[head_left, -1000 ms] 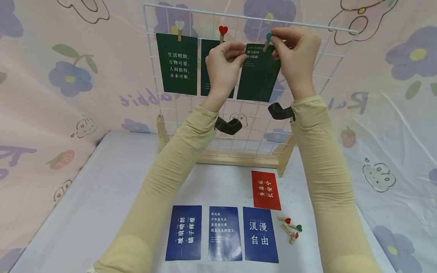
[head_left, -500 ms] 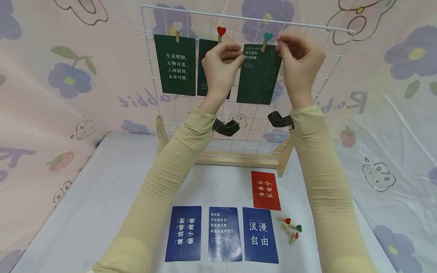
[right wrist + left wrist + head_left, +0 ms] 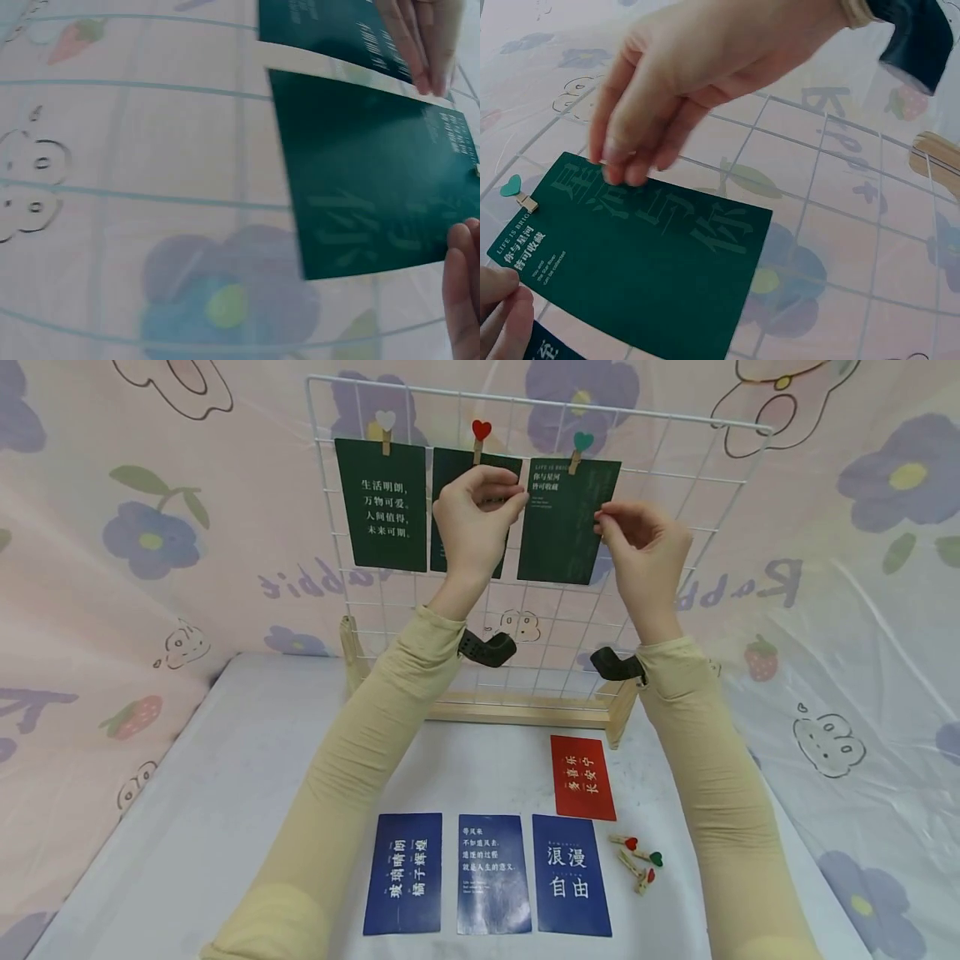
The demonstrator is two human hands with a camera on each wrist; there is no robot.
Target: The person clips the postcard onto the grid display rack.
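A wire grid (image 3: 697, 477) bears three dark green cards, each under a heart-topped clothespin. My left hand (image 3: 476, 514) pinches near the upper left edge of the right-hand green card (image 3: 562, 539), in front of the middle green card (image 3: 442, 468). At that card's right edge, my right hand (image 3: 648, 547) pinches with thumb and fingers, and in the left wrist view its fingertips (image 3: 615, 161) overlap the edge. A teal heart clothespin (image 3: 577, 450) grips the card's top. The left green card (image 3: 382, 506) hangs under a white heart clothespin (image 3: 386, 428).
A wooden base (image 3: 517, 712) supports the grid. On the white table lie a red card (image 3: 583, 777) and three blue cards, among them the middle blue card (image 3: 493, 893). Several small clothespins (image 3: 636, 860) lie beside them. A patterned cloth (image 3: 150, 610) hangs behind.
My right hand has let go of the teal heart clothespin and moved down to the middle of the card's right edge. The left hand has stayed at the left edge, shifting slightly left.
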